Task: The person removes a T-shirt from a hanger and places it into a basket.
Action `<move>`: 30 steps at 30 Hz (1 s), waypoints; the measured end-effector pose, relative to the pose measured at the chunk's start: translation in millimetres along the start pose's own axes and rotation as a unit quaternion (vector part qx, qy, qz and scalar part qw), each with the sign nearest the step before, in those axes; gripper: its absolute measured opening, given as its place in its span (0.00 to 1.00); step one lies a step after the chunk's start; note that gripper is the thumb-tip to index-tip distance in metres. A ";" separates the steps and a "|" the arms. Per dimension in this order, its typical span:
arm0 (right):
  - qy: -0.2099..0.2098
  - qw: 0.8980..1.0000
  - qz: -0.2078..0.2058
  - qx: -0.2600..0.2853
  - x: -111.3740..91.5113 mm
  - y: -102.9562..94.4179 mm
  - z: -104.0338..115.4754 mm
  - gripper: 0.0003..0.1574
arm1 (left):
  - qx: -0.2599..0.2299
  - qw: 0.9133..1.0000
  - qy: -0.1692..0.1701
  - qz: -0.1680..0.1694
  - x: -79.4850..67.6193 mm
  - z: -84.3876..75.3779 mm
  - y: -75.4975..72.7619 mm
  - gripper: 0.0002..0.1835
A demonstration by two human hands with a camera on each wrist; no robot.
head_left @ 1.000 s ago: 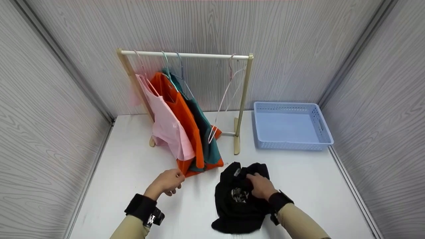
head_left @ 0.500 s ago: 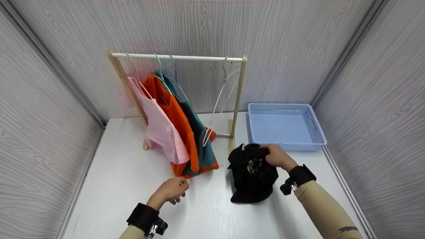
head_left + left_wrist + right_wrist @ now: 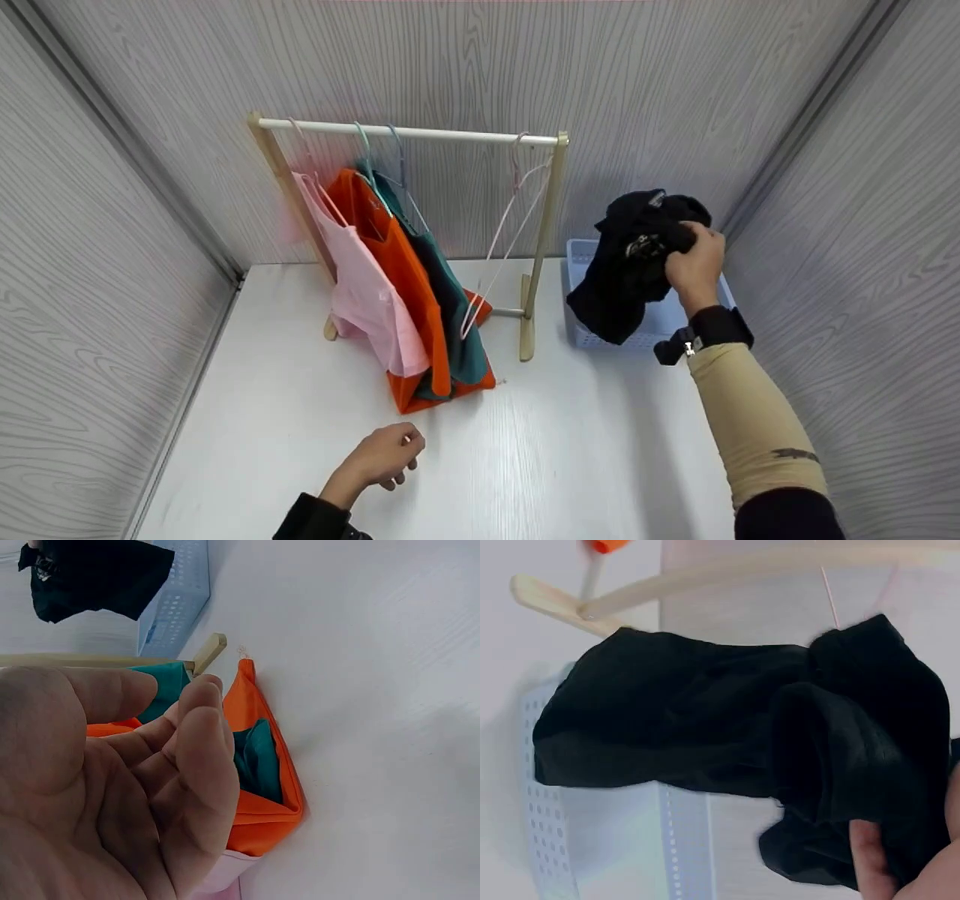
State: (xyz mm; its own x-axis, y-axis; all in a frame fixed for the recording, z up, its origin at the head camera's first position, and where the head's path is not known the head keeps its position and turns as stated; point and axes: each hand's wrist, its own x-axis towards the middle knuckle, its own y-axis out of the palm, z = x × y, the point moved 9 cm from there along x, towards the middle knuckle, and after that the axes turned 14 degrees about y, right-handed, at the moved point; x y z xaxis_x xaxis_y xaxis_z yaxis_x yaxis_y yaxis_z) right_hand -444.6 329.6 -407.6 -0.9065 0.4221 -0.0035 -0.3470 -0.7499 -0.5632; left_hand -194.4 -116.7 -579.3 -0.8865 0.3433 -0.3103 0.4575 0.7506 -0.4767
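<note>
My right hand (image 3: 697, 264) pinches a bunched black garment (image 3: 630, 262) with a light print, holding it over the blue plastic basket (image 3: 581, 330). In the right wrist view the black cloth (image 3: 682, 712) hangs down in folds with a sleeve-like opening. My left hand (image 3: 386, 456) holds nothing, its fingers loosely curled, low over the white table in front of the clothes rack. The left wrist view shows its palm (image 3: 112, 795) with the orange cloth (image 3: 262, 829) behind it.
On the rack (image 3: 420, 133) hang a pink garment (image 3: 367, 285), an orange garment (image 3: 409, 270) and a teal garment (image 3: 450, 300), their lower ends reaching the table. A bare pink hanger (image 3: 499, 255) hangs at the rack's right end. Grey wood-grain walls stand close around.
My right hand has lifted the black garment off the table and carried it forward and right to over the basket. The left hand has stayed nearly in place.
</note>
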 end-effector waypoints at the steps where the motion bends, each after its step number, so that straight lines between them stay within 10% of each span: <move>1: 0.018 0.999 -0.007 0.028 2.9 0.3 -7.3 0.36 | -0.002 1.000 -0.006 0.002 -2.2 2.8 1.6 0.12; 6: 0.073 0.994 -0.001 0.077 5.0 20.8 -54.7 0.36 | -0.010 0.999 -0.037 0.011 -15.4 13.9 10.8 0.12; 11: 0.086 0.990 0.099 -0.060 -14.9 65.4 -109.4 0.38 | -0.013 0.998 -0.051 0.025 -27.9 23.4 19.0 0.12; 22: 0.067 0.911 0.328 -0.241 -69.5 125.0 -125.9 0.42 | -0.022 0.997 -0.065 0.034 -38.8 28.6 28.0 0.12; 30: 0.046 0.945 0.289 -0.143 -73.1 130.1 -122.4 0.57 | -0.014 0.999 -0.032 0.017 -31.9 21.5 28.4 0.11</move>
State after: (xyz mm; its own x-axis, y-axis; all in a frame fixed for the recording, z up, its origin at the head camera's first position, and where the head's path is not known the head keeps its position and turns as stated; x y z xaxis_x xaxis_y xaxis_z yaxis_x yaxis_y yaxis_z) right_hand -394.1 263.5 -581.7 -0.8955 0.0369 -0.4436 0.2910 -0.7057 -0.6461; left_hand -151.6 -118.5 -600.6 -0.8636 0.3327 -0.3789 0.4847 0.7550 -0.4417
